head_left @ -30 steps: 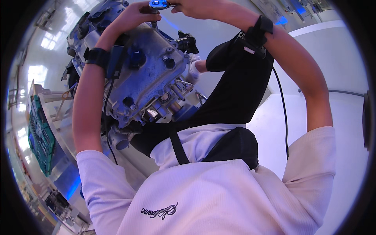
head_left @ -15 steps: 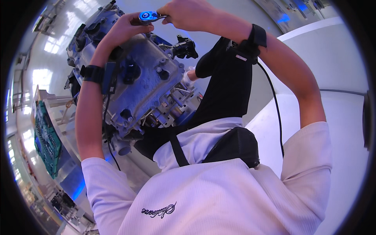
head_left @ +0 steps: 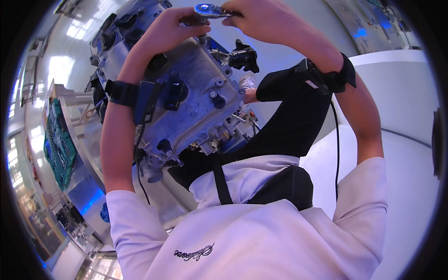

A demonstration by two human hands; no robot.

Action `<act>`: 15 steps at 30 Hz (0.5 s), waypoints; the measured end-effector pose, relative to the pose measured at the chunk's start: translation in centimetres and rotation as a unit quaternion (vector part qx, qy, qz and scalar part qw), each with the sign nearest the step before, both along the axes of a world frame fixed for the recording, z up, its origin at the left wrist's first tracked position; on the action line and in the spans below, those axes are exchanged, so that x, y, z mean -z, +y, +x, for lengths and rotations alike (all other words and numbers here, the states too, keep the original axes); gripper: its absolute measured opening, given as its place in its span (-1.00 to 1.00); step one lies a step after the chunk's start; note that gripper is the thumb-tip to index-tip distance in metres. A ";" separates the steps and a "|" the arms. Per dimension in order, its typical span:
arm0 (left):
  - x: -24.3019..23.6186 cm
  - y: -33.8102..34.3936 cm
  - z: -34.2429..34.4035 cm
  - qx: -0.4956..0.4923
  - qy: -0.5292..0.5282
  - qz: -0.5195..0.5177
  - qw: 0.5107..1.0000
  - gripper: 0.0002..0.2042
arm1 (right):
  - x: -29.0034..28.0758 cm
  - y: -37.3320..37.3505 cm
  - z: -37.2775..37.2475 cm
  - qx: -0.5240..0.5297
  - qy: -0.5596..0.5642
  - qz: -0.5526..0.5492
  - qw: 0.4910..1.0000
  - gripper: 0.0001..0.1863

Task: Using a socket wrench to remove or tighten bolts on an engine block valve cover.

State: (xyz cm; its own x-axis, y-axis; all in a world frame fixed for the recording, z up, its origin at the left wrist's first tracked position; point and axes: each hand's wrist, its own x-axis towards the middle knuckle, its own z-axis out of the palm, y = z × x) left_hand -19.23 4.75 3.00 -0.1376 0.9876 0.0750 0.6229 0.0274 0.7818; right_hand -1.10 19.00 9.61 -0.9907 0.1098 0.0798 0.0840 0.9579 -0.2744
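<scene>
A silver ratchet wrench (head_left: 205,10) sits on a vertical socket piece (head_left: 202,38) at the top of a metal engine (head_left: 191,119). My left hand (head_left: 172,30) has its fingers wrapped round the piece just under the ratchet's head, thumb and fingertips partly hidden. My right hand (head_left: 254,23) grips the ratchet's handle from the right, above the engine's far corner. Black coil-like parts (head_left: 175,91) and bolts stand out of the engine's cover below my hands. Devices with cables are strapped to both forearms.
A green moulded tray (head_left: 60,144) stands on a metal cart (head_left: 84,158) at the left. My black-trousered leg (head_left: 294,121) lies beside the engine. A white curved structure (head_left: 392,88) fills the right side, and equipment (head_left: 378,23) is at the upper right.
Over the last half second the engine, ratchet and both hands have shifted rightward in the view, the ratchet also slightly upward. Both hands keep their hold.
</scene>
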 end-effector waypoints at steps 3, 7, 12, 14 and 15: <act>-0.1 0.1 -0.3 0.006 -0.036 0.033 0.999 -0.73 | -2.4 -0.7 0.1 0.024 -0.029 -0.052 0.998 -0.77; 0.4 0.0 -0.3 0.027 -0.082 0.018 0.996 -0.77 | -3.9 -1.1 0.4 0.003 -0.062 -0.081 0.995 -0.77; 0.1 0.3 -0.1 0.024 -0.095 0.007 0.995 -0.82 | -1.1 1.2 -0.7 -0.045 0.000 0.068 0.997 -0.80; 0.3 0.1 -0.5 0.027 -0.111 0.016 0.993 -0.79 | 0.0 1.2 -1.9 -0.050 0.011 0.097 0.994 -0.80; 0.3 0.3 -0.6 0.025 -0.115 0.020 0.993 -0.79 | 0.3 1.2 -2.2 -0.056 0.028 0.127 0.990 -0.81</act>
State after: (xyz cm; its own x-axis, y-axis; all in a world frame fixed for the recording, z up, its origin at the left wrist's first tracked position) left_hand -19.82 5.04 2.66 -0.1072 0.9905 0.0861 0.4277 -0.0322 0.9034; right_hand -3.29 20.18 9.32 -0.9889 -0.0312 0.1452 -0.0353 0.9991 -0.0251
